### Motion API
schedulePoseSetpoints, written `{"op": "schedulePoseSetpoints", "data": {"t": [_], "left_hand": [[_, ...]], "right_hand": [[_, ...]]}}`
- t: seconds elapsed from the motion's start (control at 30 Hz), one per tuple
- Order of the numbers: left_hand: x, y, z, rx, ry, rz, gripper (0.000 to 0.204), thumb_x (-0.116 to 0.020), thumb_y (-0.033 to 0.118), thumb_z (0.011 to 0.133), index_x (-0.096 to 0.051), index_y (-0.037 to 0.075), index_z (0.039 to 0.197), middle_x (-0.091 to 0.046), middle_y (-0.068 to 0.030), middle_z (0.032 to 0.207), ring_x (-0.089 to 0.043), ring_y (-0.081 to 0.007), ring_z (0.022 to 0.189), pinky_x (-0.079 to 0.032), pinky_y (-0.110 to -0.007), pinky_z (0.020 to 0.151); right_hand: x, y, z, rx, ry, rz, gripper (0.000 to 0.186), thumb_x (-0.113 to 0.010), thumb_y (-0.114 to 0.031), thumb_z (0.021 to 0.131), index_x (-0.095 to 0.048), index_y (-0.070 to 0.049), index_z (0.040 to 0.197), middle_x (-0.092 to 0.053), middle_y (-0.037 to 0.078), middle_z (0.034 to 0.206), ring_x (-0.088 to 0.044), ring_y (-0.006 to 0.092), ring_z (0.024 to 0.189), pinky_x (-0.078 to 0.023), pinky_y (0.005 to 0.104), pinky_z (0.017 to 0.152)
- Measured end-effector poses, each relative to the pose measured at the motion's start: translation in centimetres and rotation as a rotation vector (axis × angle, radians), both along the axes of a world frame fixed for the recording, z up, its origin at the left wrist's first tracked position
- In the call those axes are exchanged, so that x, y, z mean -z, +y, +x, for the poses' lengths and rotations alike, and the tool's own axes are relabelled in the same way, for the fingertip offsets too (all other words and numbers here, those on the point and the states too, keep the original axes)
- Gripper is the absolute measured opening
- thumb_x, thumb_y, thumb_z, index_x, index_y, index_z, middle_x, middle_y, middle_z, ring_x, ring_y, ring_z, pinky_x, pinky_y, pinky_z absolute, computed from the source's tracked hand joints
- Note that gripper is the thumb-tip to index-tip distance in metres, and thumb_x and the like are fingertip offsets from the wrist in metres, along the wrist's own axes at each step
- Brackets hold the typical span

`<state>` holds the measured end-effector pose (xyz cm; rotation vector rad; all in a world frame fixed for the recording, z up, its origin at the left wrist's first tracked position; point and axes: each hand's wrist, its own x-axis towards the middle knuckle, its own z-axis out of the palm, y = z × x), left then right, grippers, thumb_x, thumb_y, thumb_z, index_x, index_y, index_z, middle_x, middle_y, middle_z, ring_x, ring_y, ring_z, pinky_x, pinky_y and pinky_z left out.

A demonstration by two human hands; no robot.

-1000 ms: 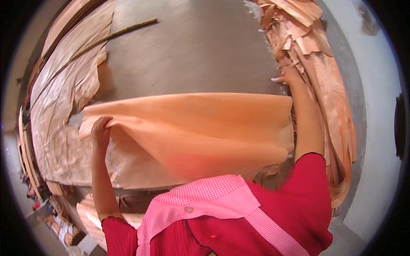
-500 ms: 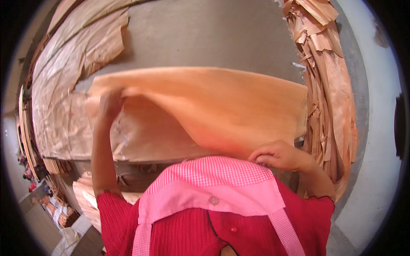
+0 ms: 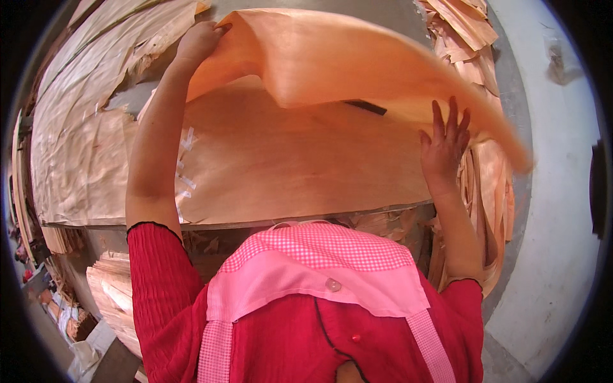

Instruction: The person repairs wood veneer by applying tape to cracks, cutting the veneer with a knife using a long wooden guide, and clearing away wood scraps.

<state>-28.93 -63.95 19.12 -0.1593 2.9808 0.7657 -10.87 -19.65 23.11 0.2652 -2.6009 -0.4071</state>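
Observation:
A thin orange-tan wood veneer sheet [image 3: 338, 57] is lifted and curls over the far part of the table. At its upper left corner, my left hand [image 3: 201, 43] grips the edge with the arm stretched forward. My right hand [image 3: 446, 143] is raised near the sheet's right end, fingers spread and holding nothing. Whether its fingertips touch the sheet I cannot tell. Beneath, another veneer sheet [image 3: 300, 163] lies flat along the near table edge. Short white tape pieces [image 3: 185, 182] run down its left side. A dark flat strip [image 3: 367, 107] shows under the raised sheet.
Wrinkled, ragged veneer [image 3: 76, 140] covers the table's left side. Long veneer scraps [image 3: 488, 210] are heaped along the right, beside a pale wall [image 3: 549, 210]. More stacked veneer [image 3: 115, 290] sits below the table at the lower left.
My left hand has carried the sheet's corner forward and up, uncovering the flat sheet below. My right hand has moved forward from the near edge, and its fingers have opened.

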Motion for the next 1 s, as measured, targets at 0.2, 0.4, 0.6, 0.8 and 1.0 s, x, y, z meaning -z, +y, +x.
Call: {"op": "schedulePoseSetpoints", "data": {"t": [0.2,0.4,0.6,0.8,1.0], "left_hand": [[1.3,-0.6,-1.6,-0.059,-0.042,-0.171,0.047,-0.05,0.05,0.082,-0.064,0.006,0.086,-0.065,-0.0143,0.079,-0.063,-0.0284,0.078,-0.046,-0.039,0.071],[1.7,0.7,-2.3,-0.185,-0.106,-0.182,0.043,-0.051,0.043,0.083,-0.061,0.004,0.096,-0.062,-0.0167,0.097,-0.059,-0.0308,0.093,-0.046,-0.041,0.076],[1.5,4.3,2.0,0.375,1.064,-0.535,0.034,-0.054,0.022,0.078,-0.052,0.012,0.111,-0.052,-0.0076,0.116,-0.048,-0.0286,0.108,-0.041,-0.042,0.088],[5.8,7.4,6.5,0.295,0.72,-0.539,0.039,-0.056,0.023,0.077,-0.054,0.012,0.114,-0.047,-0.0075,0.125,-0.041,-0.0251,0.119,-0.027,-0.047,0.1],[5.4,6.0,4.5,0.34,0.75,-0.59,0.009,-0.054,0.013,0.073,-0.054,0.009,0.081,-0.057,-0.0042,0.08,-0.056,-0.0207,0.078,-0.04,-0.042,0.086]], "right_hand": [[7.0,-0.7,0.2,-0.432,-0.383,-0.361,0.029,-0.053,-0.01,0.073,-0.06,-0.008,0.101,-0.057,0.008,0.108,-0.055,0.0261,0.095,-0.047,0.0369,0.08],[10.7,-3.4,-1.1,-0.694,-0.495,-0.311,0.027,-0.052,-0.006,0.073,-0.061,-0.008,0.098,-0.06,0.011,0.093,-0.056,0.0274,0.087,-0.048,0.0378,0.074],[14.5,-2.6,-6.4,-0.42,-0.492,-0.268,0.03,-0.057,-0.01,0.073,-0.057,-0.006,0.103,-0.057,0.013,0.099,-0.053,0.0318,0.092,-0.045,0.0406,0.08],[13.7,-1.9,-8.0,-0.53,-0.673,-0.507,0.02,-0.054,-0.007,0.075,-0.054,-0.007,0.095,-0.055,0.013,0.098,-0.054,0.034,0.09,-0.045,0.0412,0.077],[7.1,-3.8,-12.0,-0.915,-0.411,-0.59,0.035,-0.057,0.001,0.068,-0.055,-0.009,0.102,-0.055,0.011,0.106,-0.057,0.0315,0.086,-0.049,0.0354,0.063]]}}
